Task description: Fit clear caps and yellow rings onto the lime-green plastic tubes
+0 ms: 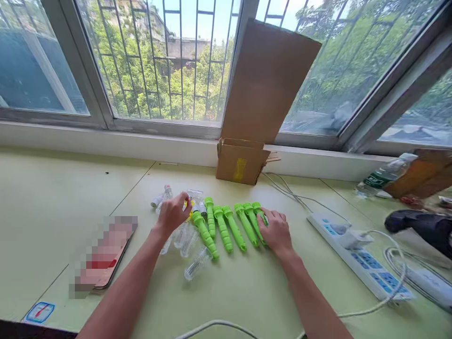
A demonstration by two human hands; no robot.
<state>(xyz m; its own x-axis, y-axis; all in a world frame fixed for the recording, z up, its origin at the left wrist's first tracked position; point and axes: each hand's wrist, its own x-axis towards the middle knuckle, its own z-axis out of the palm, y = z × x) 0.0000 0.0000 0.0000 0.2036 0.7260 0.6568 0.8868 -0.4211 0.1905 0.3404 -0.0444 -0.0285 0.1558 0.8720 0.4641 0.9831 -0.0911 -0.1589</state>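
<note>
Several bright green plastic tubes (223,230) with ridged, screw-like tops lie in a slanting row on the pale green table. My right hand (277,229) is at the right end of this row, its thumb and fingers closed around the upper part of the last green tube (256,207). Over the left end, my left hand (174,211) has its fingertips pinched together; what is between them is too small to name. A small yellow piece (192,203) shows beside those fingers. Clear plastic tubes (197,264) lie loose below and around my left hand, some partly hidden by it.
A small cardboard box (242,162) stands against the window sill, a tall cardboard flap rising behind it. A phone-like flat item (109,256), partly pixelated, lies at left. At right are a white power strip (360,259) with cables and a tilted water bottle (384,175).
</note>
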